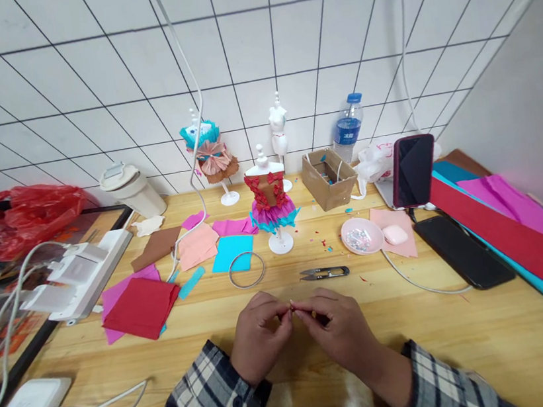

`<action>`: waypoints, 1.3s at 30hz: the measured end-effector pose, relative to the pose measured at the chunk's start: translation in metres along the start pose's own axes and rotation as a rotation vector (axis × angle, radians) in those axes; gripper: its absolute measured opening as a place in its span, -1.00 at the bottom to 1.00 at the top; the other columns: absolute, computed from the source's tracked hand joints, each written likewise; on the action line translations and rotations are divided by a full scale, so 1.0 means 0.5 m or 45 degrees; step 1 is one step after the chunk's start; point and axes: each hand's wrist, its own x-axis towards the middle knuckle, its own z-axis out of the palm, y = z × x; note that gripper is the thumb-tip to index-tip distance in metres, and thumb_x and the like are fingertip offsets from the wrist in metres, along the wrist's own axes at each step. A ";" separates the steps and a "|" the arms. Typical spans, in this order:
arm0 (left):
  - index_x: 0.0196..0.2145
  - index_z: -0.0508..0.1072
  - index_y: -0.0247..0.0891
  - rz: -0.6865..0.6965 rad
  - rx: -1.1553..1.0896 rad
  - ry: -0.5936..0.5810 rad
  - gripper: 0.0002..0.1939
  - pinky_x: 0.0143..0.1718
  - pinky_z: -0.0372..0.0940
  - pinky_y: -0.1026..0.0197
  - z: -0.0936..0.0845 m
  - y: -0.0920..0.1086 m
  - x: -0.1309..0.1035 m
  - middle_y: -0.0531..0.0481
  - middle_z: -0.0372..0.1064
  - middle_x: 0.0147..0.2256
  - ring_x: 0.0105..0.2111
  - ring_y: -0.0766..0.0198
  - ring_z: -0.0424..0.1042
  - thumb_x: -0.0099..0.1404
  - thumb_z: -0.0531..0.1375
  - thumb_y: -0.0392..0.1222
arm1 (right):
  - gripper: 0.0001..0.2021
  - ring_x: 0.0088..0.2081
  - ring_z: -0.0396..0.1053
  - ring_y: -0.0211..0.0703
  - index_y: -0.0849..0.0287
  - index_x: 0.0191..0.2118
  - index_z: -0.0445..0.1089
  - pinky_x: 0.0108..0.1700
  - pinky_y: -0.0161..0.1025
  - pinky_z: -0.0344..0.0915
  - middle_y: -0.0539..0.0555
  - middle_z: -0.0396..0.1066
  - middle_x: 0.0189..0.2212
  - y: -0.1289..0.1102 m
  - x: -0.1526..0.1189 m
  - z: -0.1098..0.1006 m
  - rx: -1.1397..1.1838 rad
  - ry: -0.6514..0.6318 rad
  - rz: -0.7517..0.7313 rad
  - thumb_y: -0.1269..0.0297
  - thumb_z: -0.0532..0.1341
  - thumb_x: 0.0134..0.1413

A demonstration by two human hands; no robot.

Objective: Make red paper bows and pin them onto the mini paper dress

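Observation:
Low in the middle, my left hand [261,335] and my right hand [335,328] meet at their fingertips, thumbs and forefingers pinched. Between them is a tiny item, too small to make out. Just beyond lie black thread snips [325,273] and a silver ring [247,270], neither touched. Behind these stands a small mannequin in a dress with a red top [269,194] and a purple and turquoise skirt. A pink dish [362,236] of small shiny pieces is to the right. Red fabric squares [141,309] lie to the left.
Behind are a second dressed mannequin [210,151], a bare one [278,126], a cardboard box [329,179] and a water bottle [349,128]. Phones [414,171] and fabric strips [517,244] lie right. A power strip [84,281], cup [133,189] and cables are left.

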 end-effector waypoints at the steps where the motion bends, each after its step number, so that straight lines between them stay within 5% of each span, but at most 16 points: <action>1: -0.49 0.51 -0.24 0.007 0.013 -0.003 -0.84 -0.47 0.25 0.32 0.000 0.000 -0.001 0.03 0.39 -0.58 -0.50 0.33 0.35 0.15 0.14 -0.35 | -0.82 -0.46 0.34 -0.27 0.11 -0.22 0.51 -0.42 -0.34 0.25 0.03 0.44 -0.47 0.000 0.000 -0.001 -0.018 -0.004 0.002 0.34 0.16 0.11; 23: -0.56 0.47 -0.27 0.077 0.108 0.007 -0.84 -0.49 0.19 0.29 0.001 0.005 -0.011 0.01 0.35 -0.61 -0.52 0.31 0.31 0.13 0.16 -0.34 | -0.89 -0.60 0.29 -0.36 0.17 -0.48 0.49 -0.57 -0.44 0.22 -0.01 0.44 -0.57 -0.007 0.010 0.011 0.192 0.025 0.346 0.39 0.20 -0.09; 30: -0.42 0.51 -0.24 0.022 0.015 -0.029 -0.84 -0.41 0.24 0.26 -0.005 0.005 -0.011 -0.02 0.40 -0.52 -0.44 0.28 0.36 0.23 0.13 -0.27 | -0.86 -0.55 0.33 -0.32 0.14 -0.41 0.53 -0.53 -0.40 0.23 0.01 0.46 -0.54 -0.012 0.010 0.005 0.164 0.038 0.278 0.34 0.19 -0.01; 39: -0.56 0.45 -0.26 0.027 0.059 0.040 -0.84 -0.49 0.20 0.29 -0.003 0.005 -0.009 0.03 0.35 -0.61 -0.52 0.32 0.32 0.15 0.15 -0.33 | -0.84 -0.53 0.30 -0.31 0.10 -0.31 0.54 -0.49 -0.38 0.21 0.00 0.42 -0.56 -0.010 -0.003 0.010 0.124 0.010 0.147 0.33 0.18 0.05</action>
